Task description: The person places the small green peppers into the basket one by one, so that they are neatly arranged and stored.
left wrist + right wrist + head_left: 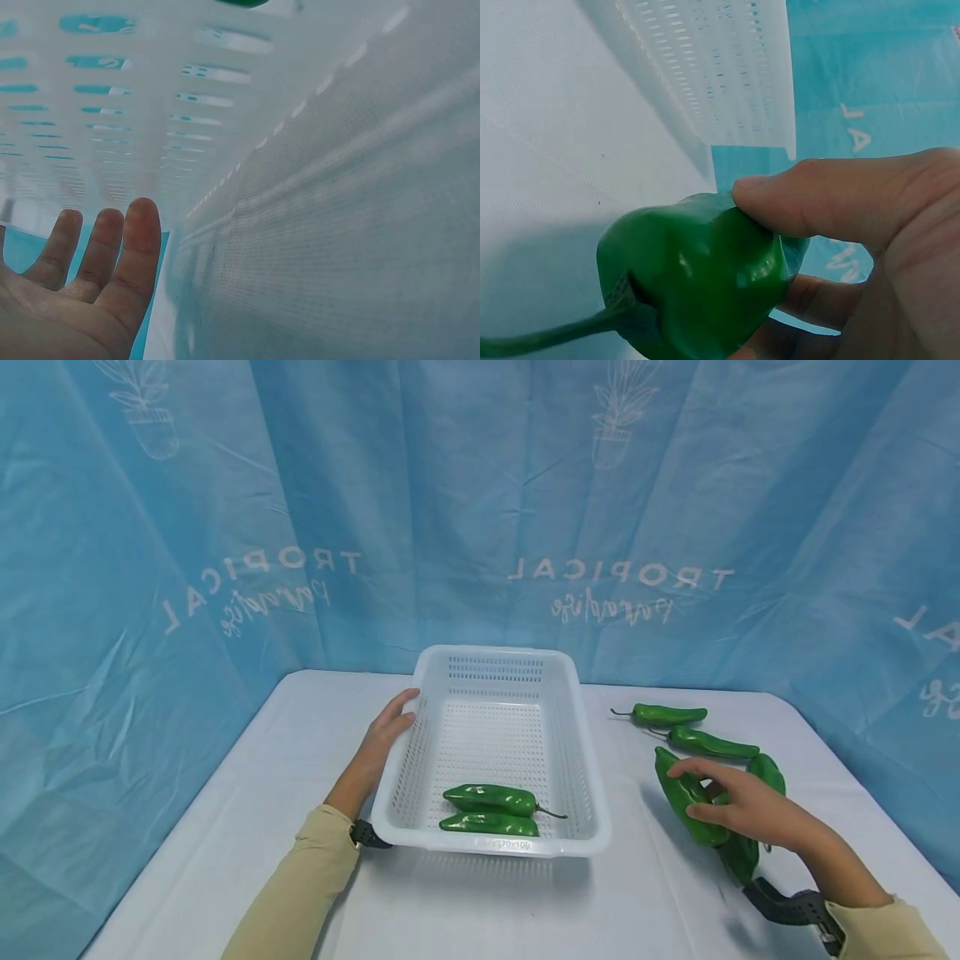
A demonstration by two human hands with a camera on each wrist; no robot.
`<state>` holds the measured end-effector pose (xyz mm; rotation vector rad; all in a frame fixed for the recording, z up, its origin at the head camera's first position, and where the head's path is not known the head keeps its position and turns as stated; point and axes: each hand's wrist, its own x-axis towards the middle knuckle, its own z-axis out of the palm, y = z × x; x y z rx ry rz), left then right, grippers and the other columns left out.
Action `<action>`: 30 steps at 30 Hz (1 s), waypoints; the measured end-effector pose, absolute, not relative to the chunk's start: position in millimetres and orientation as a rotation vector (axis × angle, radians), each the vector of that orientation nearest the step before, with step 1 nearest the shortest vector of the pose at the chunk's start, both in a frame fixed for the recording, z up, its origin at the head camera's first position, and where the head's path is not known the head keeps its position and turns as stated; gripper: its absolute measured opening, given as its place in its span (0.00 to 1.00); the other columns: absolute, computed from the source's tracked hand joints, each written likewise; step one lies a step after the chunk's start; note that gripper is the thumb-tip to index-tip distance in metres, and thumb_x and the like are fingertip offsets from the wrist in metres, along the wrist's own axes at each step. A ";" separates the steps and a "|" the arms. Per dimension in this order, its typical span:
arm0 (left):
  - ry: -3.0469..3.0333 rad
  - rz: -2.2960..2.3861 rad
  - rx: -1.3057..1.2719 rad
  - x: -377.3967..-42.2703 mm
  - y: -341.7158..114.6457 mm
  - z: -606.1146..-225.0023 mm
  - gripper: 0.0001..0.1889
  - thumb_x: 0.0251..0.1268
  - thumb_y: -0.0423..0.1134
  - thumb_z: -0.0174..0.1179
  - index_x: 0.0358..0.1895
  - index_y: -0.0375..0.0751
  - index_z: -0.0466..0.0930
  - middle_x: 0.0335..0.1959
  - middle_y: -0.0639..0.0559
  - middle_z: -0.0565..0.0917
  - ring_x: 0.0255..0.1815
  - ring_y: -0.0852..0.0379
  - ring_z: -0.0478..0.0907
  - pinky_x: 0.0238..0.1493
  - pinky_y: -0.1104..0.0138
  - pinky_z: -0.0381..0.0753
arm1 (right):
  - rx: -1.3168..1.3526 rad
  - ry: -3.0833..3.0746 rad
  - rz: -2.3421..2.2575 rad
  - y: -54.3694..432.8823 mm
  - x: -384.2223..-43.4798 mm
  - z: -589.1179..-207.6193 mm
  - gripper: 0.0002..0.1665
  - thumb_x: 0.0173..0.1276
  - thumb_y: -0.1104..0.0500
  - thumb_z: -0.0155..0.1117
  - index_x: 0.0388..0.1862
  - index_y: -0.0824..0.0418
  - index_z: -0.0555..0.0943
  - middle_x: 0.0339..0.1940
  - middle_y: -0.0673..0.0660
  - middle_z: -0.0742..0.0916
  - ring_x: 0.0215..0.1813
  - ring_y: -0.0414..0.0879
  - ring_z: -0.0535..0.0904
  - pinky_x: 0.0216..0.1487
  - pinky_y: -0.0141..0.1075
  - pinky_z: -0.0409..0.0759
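Note:
In the head view my left hand (pixel 382 735) touches the left side of a white perforated plastic basket (pixel 588 760). The left wrist view has its fingers (pixel 140 240) straight beside the slotted wall. Two long green peppers (pixel 491 799) lie in the basket's near end. Over to the right, my right hand (pixel 757 802) pinches another green pepper (pixel 682 797) between thumb and fingers. Up close in the right wrist view, that pepper (pixel 697 270) is glossy, its stem pointing left. Further green peppers (pixel 767 770) lie around and beneath this hand, partly hidden by it.
Beyond the right hand, two slim green peppers (pixel 670 715) lie on the white-covered table (pixel 465 910). A blue printed curtain (pixel 465 510) hangs around the table's back and sides. Dark straps (pixel 798 910) circle both wrists.

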<state>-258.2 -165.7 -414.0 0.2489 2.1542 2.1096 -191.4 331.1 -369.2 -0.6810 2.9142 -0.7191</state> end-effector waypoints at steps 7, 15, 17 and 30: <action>2.163 2.102 0.259 -257.4 -165.7 -413.5 0.28 0.78 0.49 0.41 0.78 0.60 0.50 0.76 0.43 0.62 0.67 0.36 0.71 0.58 0.50 0.83 | -0.689 2.905 -0.697 332.7 -189.5 -362.9 0.28 0.61 0.56 0.73 0.60 0.54 0.77 0.60 0.62 0.82 0.48 0.42 0.81 0.38 0.31 0.82; 2.189 2.086 0.244 -257.3 -166.2 -413.4 0.28 0.78 0.49 0.41 0.78 0.61 0.51 0.75 0.44 0.64 0.66 0.37 0.72 0.56 0.53 0.84 | -0.732 2.909 -0.670 332.3 -190.5 -354.8 0.29 0.60 0.58 0.74 0.60 0.51 0.76 0.60 0.61 0.82 0.46 0.39 0.80 0.37 0.31 0.81; 2.189 2.083 0.239 -257.4 -166.1 -413.5 0.28 0.78 0.49 0.41 0.78 0.62 0.51 0.75 0.44 0.64 0.67 0.37 0.72 0.56 0.52 0.84 | -0.757 2.912 -0.659 332.2 -191.0 -352.8 0.29 0.60 0.58 0.74 0.60 0.51 0.76 0.60 0.60 0.82 0.46 0.41 0.82 0.38 0.32 0.82; 2.164 2.099 0.254 -257.0 -165.9 -413.1 0.28 0.78 0.49 0.41 0.78 0.62 0.51 0.75 0.43 0.64 0.67 0.36 0.71 0.55 0.52 0.84 | -0.763 2.883 -0.498 327.7 -201.0 -316.2 0.30 0.62 0.58 0.71 0.62 0.48 0.74 0.60 0.57 0.83 0.49 0.46 0.82 0.37 0.34 0.81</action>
